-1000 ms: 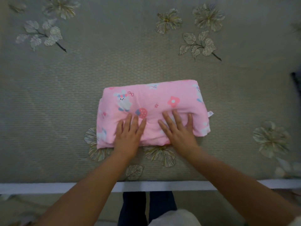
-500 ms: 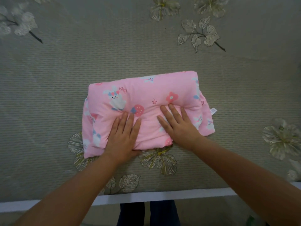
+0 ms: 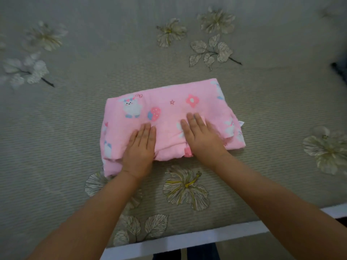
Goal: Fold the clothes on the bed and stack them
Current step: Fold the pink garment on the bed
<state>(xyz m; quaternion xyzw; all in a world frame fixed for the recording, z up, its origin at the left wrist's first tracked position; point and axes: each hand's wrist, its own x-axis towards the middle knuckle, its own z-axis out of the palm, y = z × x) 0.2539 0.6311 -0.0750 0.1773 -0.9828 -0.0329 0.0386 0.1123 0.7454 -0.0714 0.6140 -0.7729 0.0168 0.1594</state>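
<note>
Pink garment [image 3: 169, 109] — soft matt cloth; bed cover [image 3: 75, 128] — ribbed woven fabric.

Near edge of the folded pink garment [image 3: 169, 117] partly hidden beneath left hand [image 3: 139, 152] and right hand [image 3: 201, 137]; dark object [image 3: 339, 71], right of garment, cropped and unidentifiable.

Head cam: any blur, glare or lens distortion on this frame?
Head view: soft, even light, no glare; faint shadow under the left hand and right hand on the pink garment. The centre is fairly sharp, the far-left flower print and right edge smeared. Wide-angle bend shows in the tilted white bed edge.
</note>
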